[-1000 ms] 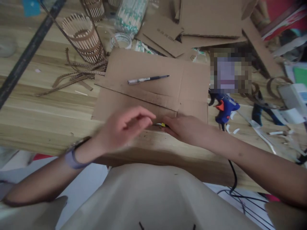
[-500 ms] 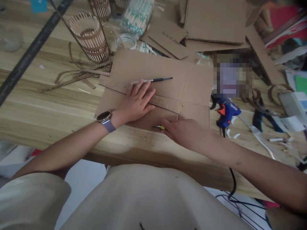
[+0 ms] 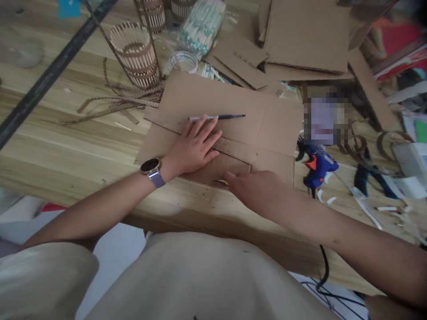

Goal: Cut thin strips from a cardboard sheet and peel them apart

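A flat sheet of brown cardboard point(image 3: 280, 115) lies on the wooden table before me, with slits and creases across it. My left hand point(image 3: 196, 149) rests flat on its near half, fingers spread, palm down; a watch is on that wrist. Touching or just beyond those fingertips is a black-and-clear pen point(image 3: 230, 117) lying on the sheet. At the sheet's near edge, my right hand point(image 3: 253, 189) is closed around a utility knife point(image 3: 220, 182). Only its short blade and a bit of yellow show; the handle is hidden in the fist.
To the right lie a blue glue gun point(image 3: 318, 166) and dark-handled pliers point(image 3: 375, 180). Behind are a stick-and-cardboard basket point(image 3: 136, 55), a tape roll point(image 3: 183, 61), a bag of sticks point(image 3: 202, 26) and more cardboard point(image 3: 308, 33). Cardboard strips point(image 3: 133, 95) lie at left.
The view has shifted, so the table's things sit slightly lower and farther right. Against the cardboard, my left hand looks still; my right hand with the knife has moved very slightly left, if at all.
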Demonstrator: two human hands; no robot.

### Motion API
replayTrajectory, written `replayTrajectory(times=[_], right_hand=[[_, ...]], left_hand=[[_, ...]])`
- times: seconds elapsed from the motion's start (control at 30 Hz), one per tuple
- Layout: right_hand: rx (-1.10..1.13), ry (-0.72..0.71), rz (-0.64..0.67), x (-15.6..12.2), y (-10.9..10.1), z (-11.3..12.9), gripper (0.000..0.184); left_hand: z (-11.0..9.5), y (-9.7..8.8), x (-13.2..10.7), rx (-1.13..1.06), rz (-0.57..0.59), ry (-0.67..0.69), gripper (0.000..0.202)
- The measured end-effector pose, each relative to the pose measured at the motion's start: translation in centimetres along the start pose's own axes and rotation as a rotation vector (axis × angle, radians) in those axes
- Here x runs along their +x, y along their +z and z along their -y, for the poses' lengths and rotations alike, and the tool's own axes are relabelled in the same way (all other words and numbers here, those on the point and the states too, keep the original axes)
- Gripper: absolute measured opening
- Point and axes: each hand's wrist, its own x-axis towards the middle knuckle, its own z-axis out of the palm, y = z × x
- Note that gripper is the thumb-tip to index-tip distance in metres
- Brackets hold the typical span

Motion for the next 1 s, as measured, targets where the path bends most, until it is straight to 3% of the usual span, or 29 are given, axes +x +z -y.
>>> replayTrajectory(times=[0.23, 1.0], right_hand=[[0.066, 0.011, -0.022, 0.04, 0.21, -0.2, 0.022], [0.021, 0.01, -0.048, 0.26, 0.74, -0.29, 0.022]], left_hand=[[-0.06, -0.09, 0.14, 0.001, 0.007, 0.057, 0.05], [-0.02, 0.01, 0.16, -0.012, 0.026, 0.051, 0.052]])
